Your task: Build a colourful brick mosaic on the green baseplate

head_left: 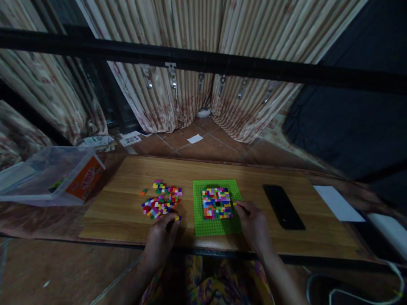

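A green baseplate (216, 226) lies on the wooden table (121, 212), with a patch of small multicoloured bricks (216, 203) built on it. Left of it is a loose pile of coloured bricks (162, 199). My left hand (160, 241) rests at the near edge of that pile, fingers curled over a small brick by its fingertips. My right hand (252, 224) sits at the baseplate's right edge, fingers pinched on a tiny yellow piece beside the built patch.
A black phone (282, 206) lies flat right of the baseplate. A white paper (337, 203) is at the far right. A clear plastic tub with an orange label (54, 176) stands off the table's left end. Curtains hang behind.
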Demonstrator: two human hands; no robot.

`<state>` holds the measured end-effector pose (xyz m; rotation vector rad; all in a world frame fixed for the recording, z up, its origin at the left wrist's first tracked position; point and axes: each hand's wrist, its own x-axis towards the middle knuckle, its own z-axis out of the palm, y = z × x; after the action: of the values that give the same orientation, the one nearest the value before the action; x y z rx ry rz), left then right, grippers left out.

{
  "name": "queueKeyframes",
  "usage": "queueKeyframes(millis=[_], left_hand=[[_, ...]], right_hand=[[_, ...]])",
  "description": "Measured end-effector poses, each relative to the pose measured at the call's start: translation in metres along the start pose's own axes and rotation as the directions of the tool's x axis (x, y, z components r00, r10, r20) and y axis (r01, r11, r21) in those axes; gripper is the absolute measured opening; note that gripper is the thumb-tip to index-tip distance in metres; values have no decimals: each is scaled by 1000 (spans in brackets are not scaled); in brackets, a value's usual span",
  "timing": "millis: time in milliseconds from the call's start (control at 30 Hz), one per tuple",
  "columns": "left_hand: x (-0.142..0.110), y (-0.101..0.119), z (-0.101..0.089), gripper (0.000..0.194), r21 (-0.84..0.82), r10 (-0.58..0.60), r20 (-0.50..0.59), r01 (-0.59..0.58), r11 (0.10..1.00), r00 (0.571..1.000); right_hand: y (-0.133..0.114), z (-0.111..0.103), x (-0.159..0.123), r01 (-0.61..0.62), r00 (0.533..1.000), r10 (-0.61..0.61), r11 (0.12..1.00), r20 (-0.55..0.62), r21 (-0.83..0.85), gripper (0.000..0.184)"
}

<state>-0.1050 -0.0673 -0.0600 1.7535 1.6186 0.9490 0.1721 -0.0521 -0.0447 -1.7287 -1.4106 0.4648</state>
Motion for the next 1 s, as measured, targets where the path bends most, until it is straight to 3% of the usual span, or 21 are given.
queueKeyframes(millis=[200,467,767,1000], left_hand=[[-1,-4,1,20,36,30,-23,-30,999,999],[-1,-6,3,20,73,49,-27,-46,996,998],[-3,-5,4,20,68,19,-16,-18,998,1000],[-3,-2,3,21,46,36,-32,-34,998,999]], right_hand=[[-5,11,3,135,991,-133,982,27,-129,26],[0,15,4,161,987,-159,980,31,-114,27],[11,11,3,-43,999,41,989,12,141,29],[8,17,8,-265,959,282,883,15,387,35]])
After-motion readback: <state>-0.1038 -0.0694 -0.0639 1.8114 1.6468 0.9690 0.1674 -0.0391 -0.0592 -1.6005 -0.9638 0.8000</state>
